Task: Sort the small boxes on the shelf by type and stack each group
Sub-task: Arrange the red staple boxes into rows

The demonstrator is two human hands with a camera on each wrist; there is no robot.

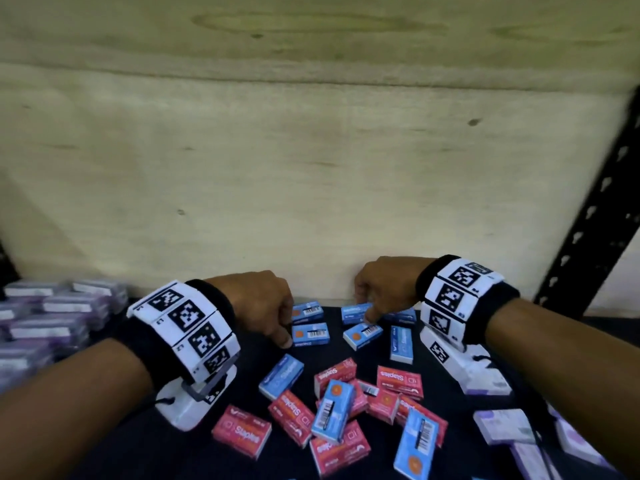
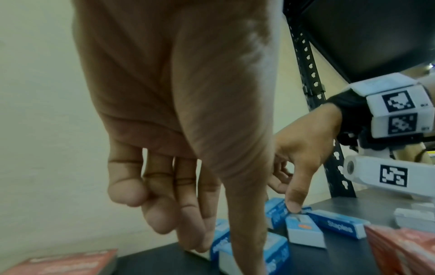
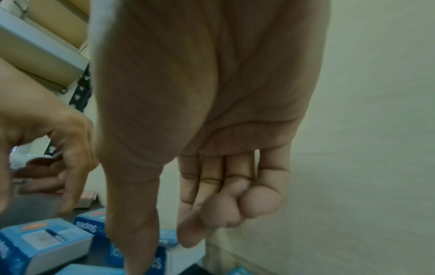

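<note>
Small blue staple boxes lie at the back of the dark shelf (image 1: 242, 362). My left hand (image 1: 287, 330) reaches down at the left end of two of them, side by side. Its thumb and fingers pinch the nearer blue box (image 1: 313, 333), seen close up as the blue box (image 2: 275, 251) in the left wrist view. My right hand (image 1: 363, 308) pinches another blue box (image 1: 353, 312) between thumb and index finger; its other fingers (image 3: 256, 202) are curled in. A tilted blue box (image 1: 363, 334) lies just in front of that thumb. Red staple boxes (image 1: 398, 381) lie mixed with several blue ones nearer to me.
Purple boxes (image 1: 52, 317) are piled at the left, and more purple boxes (image 1: 502, 424) lie at the right front. A plywood back wall (image 1: 311, 168) stands close behind the hands. A black perforated upright (image 1: 588, 220) rises at the right.
</note>
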